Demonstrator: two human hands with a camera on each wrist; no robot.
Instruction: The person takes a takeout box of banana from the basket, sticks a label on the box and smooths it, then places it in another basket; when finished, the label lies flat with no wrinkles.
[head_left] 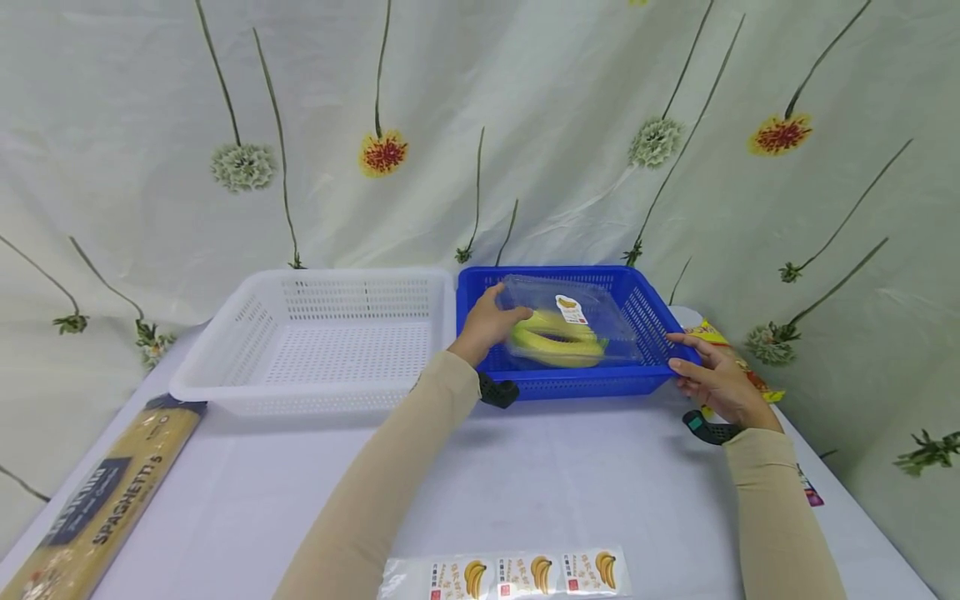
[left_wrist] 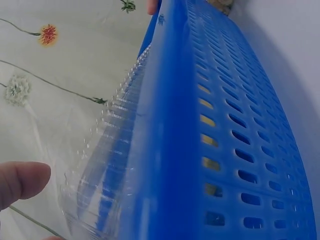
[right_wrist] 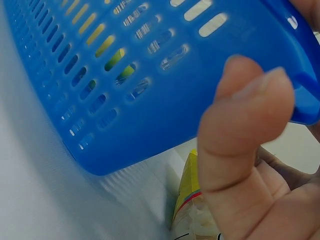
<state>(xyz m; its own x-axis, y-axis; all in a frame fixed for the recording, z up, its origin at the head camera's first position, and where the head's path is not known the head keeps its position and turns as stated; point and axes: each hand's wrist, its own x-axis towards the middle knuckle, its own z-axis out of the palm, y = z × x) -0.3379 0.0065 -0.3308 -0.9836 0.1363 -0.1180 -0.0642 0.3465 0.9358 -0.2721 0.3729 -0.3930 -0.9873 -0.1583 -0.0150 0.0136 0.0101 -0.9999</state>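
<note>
A clear plastic box (head_left: 611, 321) with bananas (head_left: 558, 343) inside lies tilted in the blue basket (head_left: 592, 387), its left end raised. On its lid is a small banana label (head_left: 572, 309). My left hand (head_left: 486, 325) holds the raised left end, thumb over the lid; in the left wrist view the thumb (left_wrist: 25, 182) shows near the box's ridged edge (left_wrist: 107, 135). My right hand (head_left: 722, 382) grips the basket's right rim near the front corner. The right wrist view shows its thumb (right_wrist: 240, 135) close against the outer wall (right_wrist: 165, 115).
A white basket (head_left: 322, 392) stands left of the blue one. A spaghetti pack (head_left: 112, 500) lies at the table's left edge. A strip of banana stickers (head_left: 517, 575) lies at the front. Behind my right hand is a yellow snack bag (head_left: 708, 333). A patterned curtain (head_left: 540, 125) hangs behind.
</note>
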